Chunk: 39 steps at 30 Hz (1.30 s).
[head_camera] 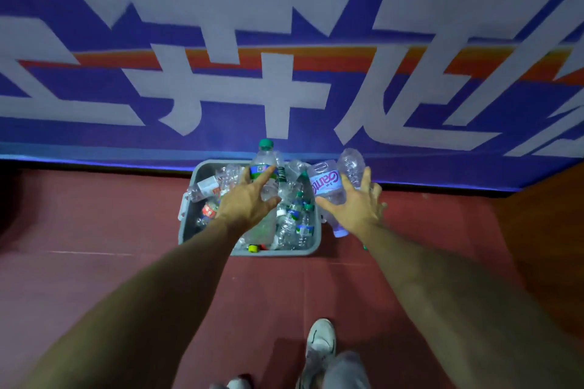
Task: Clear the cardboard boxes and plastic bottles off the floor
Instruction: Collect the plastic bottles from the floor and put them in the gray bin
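Blue banner [94, 41] with big white characters and an orange stripe filled the back. Dark red floor [94, 262] below it. Grey plastic bin [311, 243] sat on the floor, far edge near the foot of the banner, packed with loose plastic bottles [294, 215], mostly clear and crushed, some with green caps, two with red-and-white labels.

Both bare arms reached forward. Left hand [249, 199] was over the middle of the bin, fingers stretched out against a green-cap bottle [264, 161] that stood upright above the pile. Couldn't tell whether it gripped that bottle or only touched it.

Right hand [355, 208] was just past the bin's right edge, fingers and thumb spread wide round a bundle: purple-label bottle [324, 181] against the thumb, a clear ribbed bottle [350, 164] under the fingers, more partly hidden behind the palm.

White shoe [320, 344] on the floor near the bottom edge. Small yellow cap [252, 248] lay in the bin's near edge.
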{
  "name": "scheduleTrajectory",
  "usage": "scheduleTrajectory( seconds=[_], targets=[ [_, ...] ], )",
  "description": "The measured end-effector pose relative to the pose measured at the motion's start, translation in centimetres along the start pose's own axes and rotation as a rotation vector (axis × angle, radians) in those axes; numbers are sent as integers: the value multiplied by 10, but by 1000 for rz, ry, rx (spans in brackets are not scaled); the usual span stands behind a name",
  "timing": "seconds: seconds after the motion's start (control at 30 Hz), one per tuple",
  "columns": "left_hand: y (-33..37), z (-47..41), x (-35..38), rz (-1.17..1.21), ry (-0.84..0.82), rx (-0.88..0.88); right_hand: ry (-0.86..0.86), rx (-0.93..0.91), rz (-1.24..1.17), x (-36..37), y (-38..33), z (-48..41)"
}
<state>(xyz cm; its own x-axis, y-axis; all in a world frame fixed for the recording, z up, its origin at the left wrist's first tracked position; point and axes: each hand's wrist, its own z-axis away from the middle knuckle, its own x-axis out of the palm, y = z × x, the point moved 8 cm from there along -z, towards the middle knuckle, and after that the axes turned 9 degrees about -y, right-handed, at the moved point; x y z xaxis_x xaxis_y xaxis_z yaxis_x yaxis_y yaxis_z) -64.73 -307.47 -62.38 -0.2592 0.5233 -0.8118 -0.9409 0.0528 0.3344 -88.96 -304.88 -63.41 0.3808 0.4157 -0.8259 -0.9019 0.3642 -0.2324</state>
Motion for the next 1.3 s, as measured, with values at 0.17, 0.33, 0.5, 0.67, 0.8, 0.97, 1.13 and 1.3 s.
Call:
scheduleTrajectory(
  seconds=[0.17, 0.33, 0.5, 0.67, 0.8, 0.97, 1.13, 1.3],
  targets=[
    [-32, -72, 88, -51, 18, 11, 7, -2, -59, 88, 30, -84],
    [-65, -143, 144, -36, 151, 31, 73, -93, -139, 155, 18, -160],
    [-80, -181, 180, -57, 283, 114, 146, -136, -129, 209, 28, -193],
    [-89, -181, 191, -52, 381, 182, 211, -79, -212, 240, 43, -192],
    [-97, -173, 195, -70, 397, 221, 225, -121, -280, 253, 21, -183],
    [-102, -172, 195, -83, 392, 208, 203, -129, -334, 264, 7, -184],
    [-109, -173, 204, -71, 326, 223, 148, -114, -378, 280, 10, -189],
    [-119, -177, 207, -58, 274, 234, 88, -111, -372, 299, 8, -196]
  ],
)
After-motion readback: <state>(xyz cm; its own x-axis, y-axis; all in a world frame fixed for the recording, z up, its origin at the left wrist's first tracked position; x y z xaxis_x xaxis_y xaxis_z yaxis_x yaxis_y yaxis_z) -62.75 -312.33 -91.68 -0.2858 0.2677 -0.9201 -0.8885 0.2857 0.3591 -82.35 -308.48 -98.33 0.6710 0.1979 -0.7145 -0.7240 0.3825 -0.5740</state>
